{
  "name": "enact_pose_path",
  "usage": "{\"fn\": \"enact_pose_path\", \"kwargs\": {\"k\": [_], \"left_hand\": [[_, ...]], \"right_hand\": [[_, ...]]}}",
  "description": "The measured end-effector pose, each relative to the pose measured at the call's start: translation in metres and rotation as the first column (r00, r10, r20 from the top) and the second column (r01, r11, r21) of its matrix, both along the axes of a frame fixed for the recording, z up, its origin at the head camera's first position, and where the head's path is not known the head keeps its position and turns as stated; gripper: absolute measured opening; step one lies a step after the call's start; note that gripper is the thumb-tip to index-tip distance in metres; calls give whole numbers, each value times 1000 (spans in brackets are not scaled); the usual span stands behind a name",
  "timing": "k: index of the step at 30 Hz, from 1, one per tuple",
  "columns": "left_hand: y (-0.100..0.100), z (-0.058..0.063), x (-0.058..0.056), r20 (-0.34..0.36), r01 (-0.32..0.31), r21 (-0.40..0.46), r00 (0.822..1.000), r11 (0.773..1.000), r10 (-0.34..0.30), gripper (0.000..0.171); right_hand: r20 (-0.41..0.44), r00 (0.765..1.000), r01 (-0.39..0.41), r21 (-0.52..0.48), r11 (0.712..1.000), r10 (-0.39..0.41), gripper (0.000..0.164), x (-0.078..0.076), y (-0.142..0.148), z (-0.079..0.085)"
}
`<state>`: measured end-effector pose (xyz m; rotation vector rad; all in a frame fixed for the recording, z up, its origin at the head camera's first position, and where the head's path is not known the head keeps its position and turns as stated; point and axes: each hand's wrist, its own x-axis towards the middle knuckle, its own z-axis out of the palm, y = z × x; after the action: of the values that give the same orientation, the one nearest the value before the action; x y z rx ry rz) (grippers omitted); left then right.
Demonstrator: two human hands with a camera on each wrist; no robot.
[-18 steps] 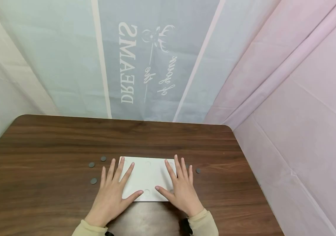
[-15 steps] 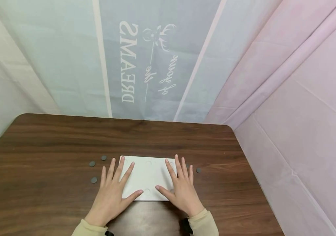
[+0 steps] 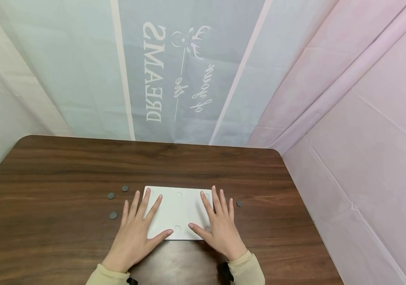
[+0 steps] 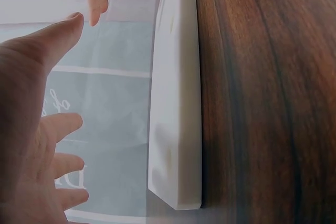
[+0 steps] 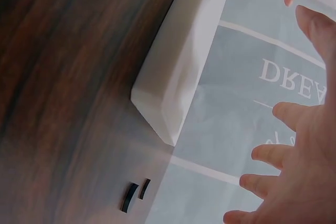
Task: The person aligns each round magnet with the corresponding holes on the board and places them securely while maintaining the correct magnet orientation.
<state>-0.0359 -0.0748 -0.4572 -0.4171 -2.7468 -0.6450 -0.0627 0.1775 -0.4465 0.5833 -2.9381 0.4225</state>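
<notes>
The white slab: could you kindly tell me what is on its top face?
The white slab shows faint round marks. Patches under the hovering left hand and right hand are covered, so anything there cannot be seen.

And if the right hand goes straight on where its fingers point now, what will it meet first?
Probably the printed backdrop, beyond the table; the head view shows nothing else ahead of the right hand. Its height and tilt are unclear: angled down, it might touch the table or white block first.

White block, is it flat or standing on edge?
Flat. The block shows its broad face upward in the head view, and both wrist views show its low side along the table.
</notes>
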Motion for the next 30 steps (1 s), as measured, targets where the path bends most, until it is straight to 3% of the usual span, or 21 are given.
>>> {"fn": "enact_pose_path", "kwargs": {"k": [13,30], "left_hand": [[1,-1,0,10,5,0,1000,1000,-5,86],[1,-2,6,129,-2,20,992,1000,-1,77]], "right_hand": [[-28,1000,-9,-10,1000,9,89,1,2,1],[-37,998,-59,-124,991,55,77,5,9,0]]}}
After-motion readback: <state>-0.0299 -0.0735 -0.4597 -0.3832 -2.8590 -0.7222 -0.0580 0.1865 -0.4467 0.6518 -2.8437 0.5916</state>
